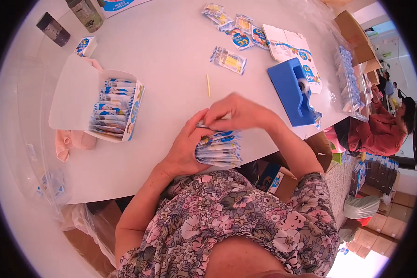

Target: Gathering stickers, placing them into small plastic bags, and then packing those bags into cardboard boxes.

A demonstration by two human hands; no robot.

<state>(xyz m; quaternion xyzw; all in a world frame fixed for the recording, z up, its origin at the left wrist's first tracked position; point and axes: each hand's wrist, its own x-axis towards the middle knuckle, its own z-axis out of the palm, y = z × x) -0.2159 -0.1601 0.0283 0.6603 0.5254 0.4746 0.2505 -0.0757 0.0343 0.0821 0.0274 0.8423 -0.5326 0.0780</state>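
Note:
My left hand [183, 149] is wrapped round a stack of small blue-and-white sachets [219, 150], held on edge at the front of the table. Over the top end of this stack my right hand [241, 113] is closed in a pinch, slightly blurred. Its fingertips meet the left thumb and fingers there, and what they grip is hidden. To the left stands an open white carton [135, 111] with its lid folded back, holding a row of similar sachets [113, 104]. A thin yellow stick [208, 85] lies beyond my hands.
A blue tape dispenser [287, 90] stands to the right, beside flattened cartons [294, 48]. Loose sachets [240, 38] lie at the back, one clear packet [228, 60] nearer. Two dark jars [53, 30] stand far left, a pink cloth [76, 142] under the carton. Another person [380, 127] sits right.

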